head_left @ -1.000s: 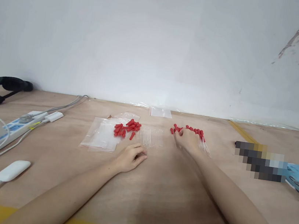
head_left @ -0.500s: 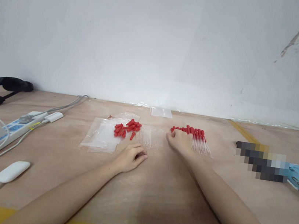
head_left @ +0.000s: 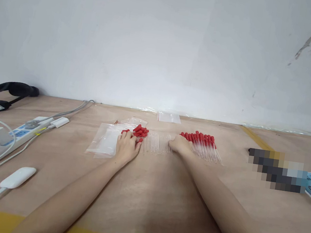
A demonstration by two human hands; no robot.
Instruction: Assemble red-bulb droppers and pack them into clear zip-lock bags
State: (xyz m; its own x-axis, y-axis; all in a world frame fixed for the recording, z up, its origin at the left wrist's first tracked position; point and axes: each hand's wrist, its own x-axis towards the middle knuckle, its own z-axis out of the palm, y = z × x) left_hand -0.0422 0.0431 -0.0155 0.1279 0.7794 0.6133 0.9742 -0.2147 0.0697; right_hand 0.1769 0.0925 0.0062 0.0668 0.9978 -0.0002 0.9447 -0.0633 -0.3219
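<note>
From the head view, my left hand (head_left: pixel 127 146) lies palm down on the bench (head_left: pixel 143 203) with its fingertips reaching into the loose pile of red rubber caps (head_left: pixel 138 131). The fingers look curled over the near edge of the pile; I cannot tell whether they have pinched a cap yet or are only touching. The caps lie straight ahead of that hand, partly on the clear plastic bags (head_left: pixel 106 140) that spread out to its left.

My right hand (head_left: pixel 179 144) rests farther forward and to the right, fingers loosely curled, its tip against the right end of the row of bare glass tubes (head_left: pixel 156 143). I cannot see that it grasps one. The tubes lie side by side between my two hands, each with its long axis running away from me toward the wall. So the right hand is the nearer one to the tubes, the left the nearer one to the caps.

Just to the right of my right hand lies the row of finished droppers (head_left: pixel 202 144), red caps at the far end, glass tips pointing back and fanning slightly right.

Well apart on the left lie a power strip (head_left: pixel 11 133) and a white charger (head_left: pixel 18 177).
</note>
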